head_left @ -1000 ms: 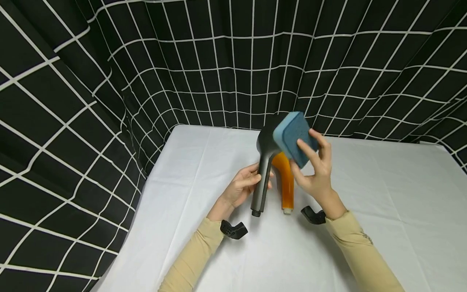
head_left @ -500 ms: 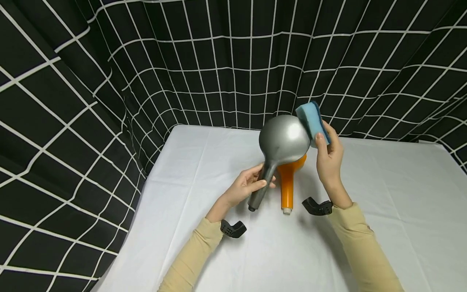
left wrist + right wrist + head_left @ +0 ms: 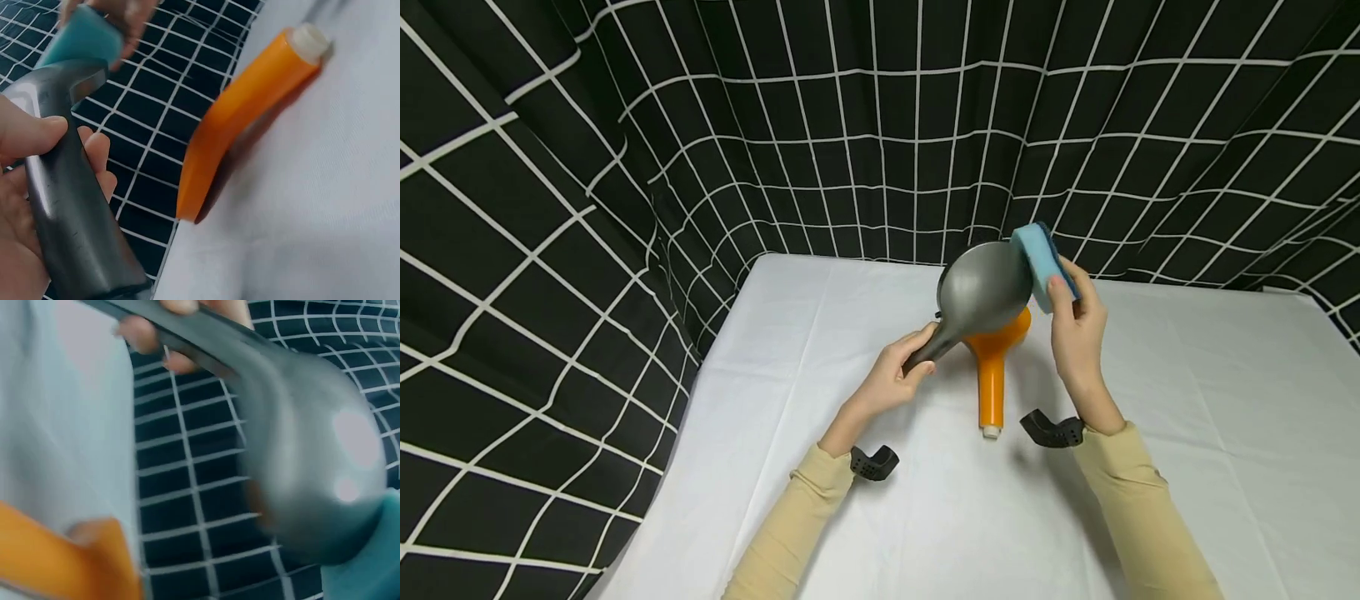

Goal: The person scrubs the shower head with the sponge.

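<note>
My left hand (image 3: pixel 891 372) grips the handle of a dark grey shower head (image 3: pixel 985 287), its rounded back toward the head camera and held up off the table. With thumb and fingers my right hand (image 3: pixel 1078 333) pinches a light-blue sponge (image 3: pixel 1037 265) that has a darker blue layer. The sponge (image 3: pixel 369 569) touches the right edge of the grey head. In the left wrist view my thumb lies along the grey handle (image 3: pixel 75 212). Beneath, an orange shower head (image 3: pixel 992 375) with a white end rests on the table, its top partly hidden behind the grey one.
A white cloth covers the table (image 3: pixel 820 333). Black curtains with a white grid (image 3: pixel 880 125) hang behind it and along the left side. A black wrist mount sits at each cuff, the left mount (image 3: pixel 874 463) and the right mount (image 3: pixel 1051 429).
The grey shower head has turned from edge-on to show its rounded back, its handle now leaning more to the left. The sponge has moved from its front to its right edge.
</note>
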The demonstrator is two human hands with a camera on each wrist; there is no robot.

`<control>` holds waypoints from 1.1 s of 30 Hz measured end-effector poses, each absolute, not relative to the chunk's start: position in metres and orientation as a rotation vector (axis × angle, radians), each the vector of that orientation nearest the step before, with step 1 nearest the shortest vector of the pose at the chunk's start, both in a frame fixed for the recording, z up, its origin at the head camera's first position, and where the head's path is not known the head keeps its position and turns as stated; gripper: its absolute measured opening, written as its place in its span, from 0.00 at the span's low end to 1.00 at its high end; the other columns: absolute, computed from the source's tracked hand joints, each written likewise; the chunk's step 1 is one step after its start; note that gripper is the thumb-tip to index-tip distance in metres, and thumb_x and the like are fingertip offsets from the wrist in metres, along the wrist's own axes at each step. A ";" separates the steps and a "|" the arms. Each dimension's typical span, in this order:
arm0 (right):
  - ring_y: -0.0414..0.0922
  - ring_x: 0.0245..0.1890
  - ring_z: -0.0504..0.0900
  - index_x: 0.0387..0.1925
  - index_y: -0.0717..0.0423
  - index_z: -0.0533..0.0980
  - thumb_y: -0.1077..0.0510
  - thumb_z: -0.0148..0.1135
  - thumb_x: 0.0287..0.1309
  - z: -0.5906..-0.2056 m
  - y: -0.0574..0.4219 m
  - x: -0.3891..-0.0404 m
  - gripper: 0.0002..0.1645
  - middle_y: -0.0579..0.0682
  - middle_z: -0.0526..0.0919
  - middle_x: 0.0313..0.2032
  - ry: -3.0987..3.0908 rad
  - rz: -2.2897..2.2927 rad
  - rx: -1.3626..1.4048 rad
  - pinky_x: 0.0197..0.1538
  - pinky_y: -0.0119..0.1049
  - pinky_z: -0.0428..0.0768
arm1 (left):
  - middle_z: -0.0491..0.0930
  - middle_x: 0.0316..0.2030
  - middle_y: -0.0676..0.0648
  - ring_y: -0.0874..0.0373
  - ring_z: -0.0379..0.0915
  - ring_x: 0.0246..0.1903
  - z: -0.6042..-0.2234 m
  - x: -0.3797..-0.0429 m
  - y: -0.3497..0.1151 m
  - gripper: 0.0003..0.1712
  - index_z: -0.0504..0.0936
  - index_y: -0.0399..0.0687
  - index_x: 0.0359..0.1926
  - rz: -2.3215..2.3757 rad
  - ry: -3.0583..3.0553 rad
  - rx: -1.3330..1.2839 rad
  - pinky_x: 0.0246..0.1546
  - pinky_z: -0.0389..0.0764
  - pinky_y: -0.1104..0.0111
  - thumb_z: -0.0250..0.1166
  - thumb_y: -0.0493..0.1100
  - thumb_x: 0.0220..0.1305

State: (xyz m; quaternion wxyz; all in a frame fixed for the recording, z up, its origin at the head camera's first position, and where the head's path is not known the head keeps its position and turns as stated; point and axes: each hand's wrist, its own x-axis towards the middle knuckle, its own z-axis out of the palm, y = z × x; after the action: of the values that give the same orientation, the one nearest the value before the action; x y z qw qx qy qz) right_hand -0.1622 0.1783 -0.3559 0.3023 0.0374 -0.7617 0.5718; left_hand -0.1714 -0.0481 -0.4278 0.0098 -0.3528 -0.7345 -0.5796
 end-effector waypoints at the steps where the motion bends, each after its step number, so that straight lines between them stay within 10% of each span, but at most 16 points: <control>1: 0.40 0.46 0.69 0.57 0.66 0.70 0.61 0.47 0.67 -0.348 0.176 -0.161 0.21 0.62 0.71 0.55 -2.023 1.458 0.142 0.46 0.28 0.68 | 0.73 0.50 0.34 0.51 0.73 0.36 -0.428 -0.171 -0.049 0.30 0.62 0.30 0.64 -1.753 -2.314 -1.106 0.38 0.73 0.69 0.56 0.26 0.61; 8: 0.43 0.51 0.70 0.52 0.72 0.72 0.67 0.51 0.60 -0.331 0.172 -0.161 0.19 0.67 0.72 0.51 -1.917 1.348 0.377 0.52 0.29 0.67 | 0.74 0.52 0.39 0.52 0.69 0.39 -0.430 -0.175 -0.054 0.27 0.68 0.34 0.61 -1.541 -2.291 -1.099 0.41 0.70 0.65 0.58 0.26 0.59; 18: 0.41 0.43 0.69 0.60 0.58 0.68 0.50 0.37 0.70 -0.376 0.194 -0.174 0.26 0.57 0.72 0.52 -2.166 1.610 -0.143 0.44 0.32 0.68 | 0.75 0.50 0.42 0.57 0.69 0.32 -0.433 -0.175 -0.052 0.27 0.70 0.36 0.61 -1.367 -2.313 -1.052 0.32 0.71 0.71 0.58 0.28 0.60; 28: 0.60 0.51 0.65 0.47 0.62 0.79 0.50 0.56 0.54 -0.355 0.176 -0.168 0.24 0.66 0.71 0.53 -1.947 0.944 0.540 0.53 0.45 0.61 | 0.77 0.46 0.46 0.58 0.72 0.32 -0.439 -0.175 -0.048 0.27 0.74 0.40 0.58 -1.023 -2.322 -1.044 0.31 0.75 0.67 0.59 0.26 0.55; 33: 0.51 0.50 0.68 0.47 0.70 0.76 0.56 0.53 0.57 -0.345 0.172 -0.159 0.22 0.70 0.71 0.50 -1.885 1.110 0.450 0.52 0.36 0.64 | 0.77 0.45 0.43 0.54 0.74 0.36 -0.438 -0.174 -0.046 0.25 0.74 0.36 0.57 -0.985 -2.243 -1.053 0.35 0.76 0.66 0.58 0.27 0.56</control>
State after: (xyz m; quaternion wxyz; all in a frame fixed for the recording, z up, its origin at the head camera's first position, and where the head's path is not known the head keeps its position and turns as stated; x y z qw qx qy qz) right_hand -0.1591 0.1716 -0.3448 0.4389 0.1810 -0.7584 0.4466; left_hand -0.1743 -0.0458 -0.4382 0.2354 -0.3839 -0.8175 -0.3590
